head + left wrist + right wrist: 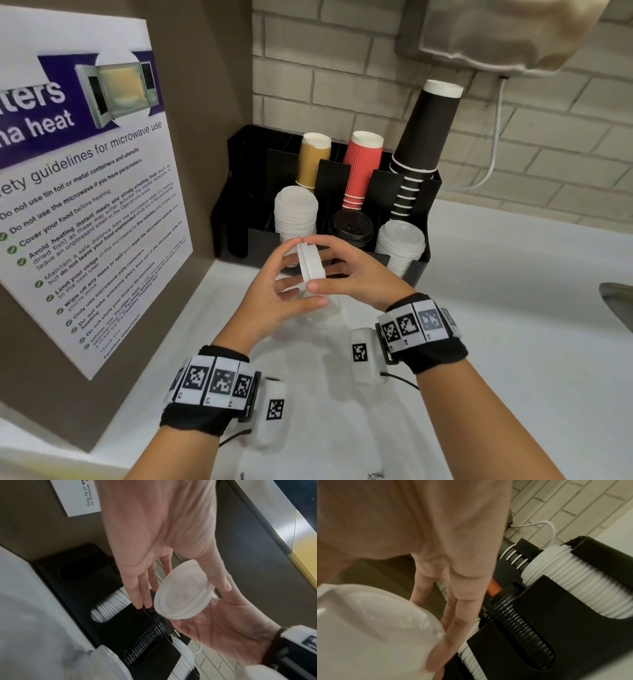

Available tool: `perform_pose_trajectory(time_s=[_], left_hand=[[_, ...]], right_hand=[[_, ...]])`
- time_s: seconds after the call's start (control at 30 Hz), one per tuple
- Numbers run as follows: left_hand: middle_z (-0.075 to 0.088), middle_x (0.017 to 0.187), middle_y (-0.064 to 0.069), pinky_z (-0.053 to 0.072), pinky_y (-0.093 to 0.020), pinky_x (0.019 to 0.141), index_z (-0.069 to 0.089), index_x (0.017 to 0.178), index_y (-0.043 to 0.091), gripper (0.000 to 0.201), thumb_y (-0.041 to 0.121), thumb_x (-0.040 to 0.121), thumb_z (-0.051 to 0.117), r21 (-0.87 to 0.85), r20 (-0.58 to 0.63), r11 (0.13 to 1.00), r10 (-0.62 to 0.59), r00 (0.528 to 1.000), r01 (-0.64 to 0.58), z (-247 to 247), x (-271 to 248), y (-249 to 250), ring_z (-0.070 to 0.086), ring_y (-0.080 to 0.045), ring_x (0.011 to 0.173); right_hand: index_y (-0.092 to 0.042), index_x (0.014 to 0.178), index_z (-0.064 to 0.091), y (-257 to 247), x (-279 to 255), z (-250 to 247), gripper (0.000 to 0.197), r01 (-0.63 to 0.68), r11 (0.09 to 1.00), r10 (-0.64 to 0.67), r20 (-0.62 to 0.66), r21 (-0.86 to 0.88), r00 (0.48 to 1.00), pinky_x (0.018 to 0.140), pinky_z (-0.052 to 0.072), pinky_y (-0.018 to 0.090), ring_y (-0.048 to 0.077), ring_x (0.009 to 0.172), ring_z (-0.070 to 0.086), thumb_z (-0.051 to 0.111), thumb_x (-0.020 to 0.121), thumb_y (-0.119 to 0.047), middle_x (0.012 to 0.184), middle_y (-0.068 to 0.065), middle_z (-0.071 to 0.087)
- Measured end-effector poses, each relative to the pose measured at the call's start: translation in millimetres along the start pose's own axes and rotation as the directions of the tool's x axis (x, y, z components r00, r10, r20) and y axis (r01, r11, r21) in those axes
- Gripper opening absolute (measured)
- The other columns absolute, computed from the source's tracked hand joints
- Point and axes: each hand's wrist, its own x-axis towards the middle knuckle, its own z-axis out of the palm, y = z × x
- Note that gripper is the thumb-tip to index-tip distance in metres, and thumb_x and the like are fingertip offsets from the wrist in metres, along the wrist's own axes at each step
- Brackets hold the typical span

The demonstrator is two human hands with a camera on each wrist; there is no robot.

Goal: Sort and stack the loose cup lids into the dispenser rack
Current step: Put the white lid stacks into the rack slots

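Head view: two white round plastic lids (311, 265), held on edge between both hands above the white bench (496, 308), just in front of the black plastic dispenser rack (239, 192). Left hand (274, 291) on the near-left side, index fingertip curled over the top rim, thumb under the bottom rim, remaining fingers (287, 284) loosely spread behind. Right hand (356, 274) opposite, thumb pressed on the lower rim, fingers curved round the far face. Both sets of fingers thus clamped on the lids.

Just beyond the fingers, in the rack's front row: a tall stack of white lids (296, 212) left, a stack of black lids (350, 228) centre, another stack of white lids (399, 243) right. Behind these, upturned paper cups: tan (312, 159), red ribbed (363, 168), black with white rims (423, 133).

Left wrist view: lids (183, 593) seen face-on, pinched at the rim by the thumb, cradled from below by the right palm (223, 626).

Right wrist view: blurred white lid surface (373, 628) close to the lens, fingers (453, 622) stretched behind it toward the rack (556, 622).

To the left of the hands, a microwave safety poster (89, 192) on the side panel.
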Motion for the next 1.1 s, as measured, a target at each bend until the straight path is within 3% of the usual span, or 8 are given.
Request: perform_pose_trajectory(time_s=[0.3,0.4,0.47,0.57,0.63,0.7,0.87,1.1], left_hand=[[0.049,0.134,-0.002,0.054,-0.045,0.095,0.045,0.132,0.042,0.095,0.023,0.051,0.089,-0.024,-0.006,0.999,0.027,1.0,-0.028,3,-2,5,0.061,-0.022,0.115],[0.048,0.136,0.004,0.053,-0.035,0.095,0.043,0.133,0.044,0.094,0.025,0.052,0.088,-0.034,0.01,0.999,0.039,0.999,-0.039,2,-2,4,0.06,-0.015,0.118],[0.05,0.135,0.011,0.051,-0.026,0.093,0.044,0.131,0.046,0.087,0.03,0.056,0.084,-0.036,-0.011,0.999,0.04,0.999,-0.04,0,-3,3,0.059,-0.007,0.117],[0.055,0.128,0.012,0.051,-0.016,0.081,0.051,0.126,0.04,0.066,0.035,0.065,0.076,-0.002,-0.088,0.999,0.038,0.995,-0.039,-9,-5,4,0.062,-0.002,0.108],[0.057,0.123,0.012,0.047,-0.008,0.074,0.057,0.119,0.036,0.046,0.028,0.077,0.074,0.021,-0.139,0.999,0.049,0.989,-0.046,-14,-6,2,0.063,0.004,0.097],[0.057,0.121,0.012,0.044,-0.003,0.072,0.059,0.111,0.036,0.035,0.017,0.084,0.071,0.052,-0.173,0.997,0.065,0.983,-0.057,-18,-6,0,0.063,0.009,0.088],[0.058,0.118,0.012,0.043,-0.002,0.072,0.061,0.107,0.035,0.033,0.011,0.087,0.069,0.09,-0.195,0.994,0.076,0.978,-0.059,-21,-6,-4,0.062,0.01,0.084],[0.059,0.115,0.02,0.043,-0.005,0.073,0.062,0.106,0.042,0.033,0.018,0.086,0.071,0.13,-0.207,0.991,0.053,0.977,-0.026,-25,-7,-9,0.063,0.004,0.091]], right_hand=[[-0.03,0.124,0.055,-5,-7,3,0.06,0.02,1.0,-0.021,-0.074,-0.008,0.997,0.089,0.052,0.022,0.004,0.108,0.06,0.083,0.072,-0.02,0.118,-0.007,0.062],[-0.032,0.122,0.055,-7,-8,-1,0.059,0.032,0.999,-0.035,-0.089,-0.036,0.995,0.083,0.052,0.018,0.003,0.103,0.061,0.083,0.072,-0.021,0.115,-0.008,0.062],[-0.03,0.123,0.053,-9,-8,-14,0.06,0.033,0.998,-0.04,-0.156,-0.046,0.987,0.082,0.054,0.023,0.011,0.102,0.063,0.083,0.072,-0.021,0.115,-0.002,0.061],[-0.031,0.119,0.05,-8,-6,-57,0.058,0.005,0.997,-0.037,-0.442,-0.075,0.896,0.071,0.053,0.017,0.016,0.097,0.062,0.082,0.072,-0.023,0.109,-0.001,0.06],[-0.034,0.121,0.05,-3,-4,-91,0.057,-0.097,0.979,-0.028,-0.584,-0.181,0.811,0.078,0.052,0.023,0.018,0.1,0.059,0.081,0.073,-0.029,0.111,-0.002,0.059],[-0.032,0.126,0.05,6,-2,-116,0.059,-0.233,0.93,0.002,-0.628,-0.285,0.778,0.09,0.048,0.032,0.021,0.107,0.056,0.079,0.075,-0.034,0.115,-0.002,0.055],[-0.026,0.132,0.05,28,12,-133,0.062,-0.391,0.815,0.095,-0.567,-0.428,0.818,0.087,0.037,0.027,0.019,0.11,0.051,0.076,0.077,-0.033,0.128,0.003,0.056],[-0.028,0.14,0.043,33,25,-123,0.068,-0.453,0.666,0.16,-0.48,-0.592,0.862,0.096,0.038,0.032,0.03,0.124,0.047,0.072,0.08,-0.037,0.137,0.012,0.049]])
